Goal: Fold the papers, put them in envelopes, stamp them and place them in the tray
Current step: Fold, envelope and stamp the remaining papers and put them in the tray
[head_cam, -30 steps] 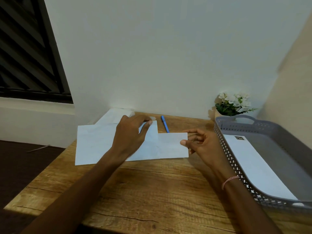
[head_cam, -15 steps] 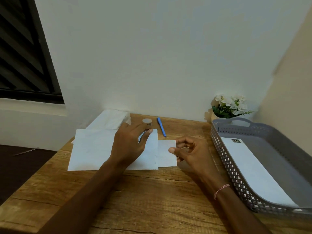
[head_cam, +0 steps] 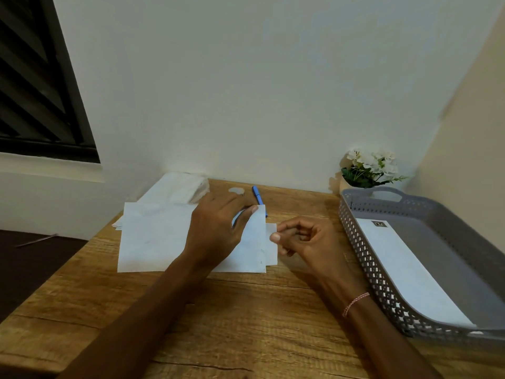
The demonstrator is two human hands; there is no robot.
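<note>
A white envelope (head_cam: 153, 236) lies flat on the wooden desk (head_cam: 232, 324). My left hand (head_cam: 218, 228) rests on its right half, thumb holding the open end up. A folded white paper (head_cam: 271, 250) sticks out of that end by a narrow strip. My right hand (head_cam: 303, 239) pinches the strip's edge between thumb and fingers. The grey perforated tray (head_cam: 366, 258) stands at the right and holds one stamped white envelope (head_cam: 404, 269).
A stack of white papers or envelopes (head_cam: 177, 187) lies at the back left. A blue pen (head_cam: 259, 197) and a small round stamp pad or lid (head_cam: 236, 190) lie behind the envelope. A white flower pot (head_cam: 369, 168) stands in the back right corner.
My right hand has pushed the folded paper leftward into the envelope; far less of it shows now. My left hand stayed on the envelope. The camera has tilted down slightly.
</note>
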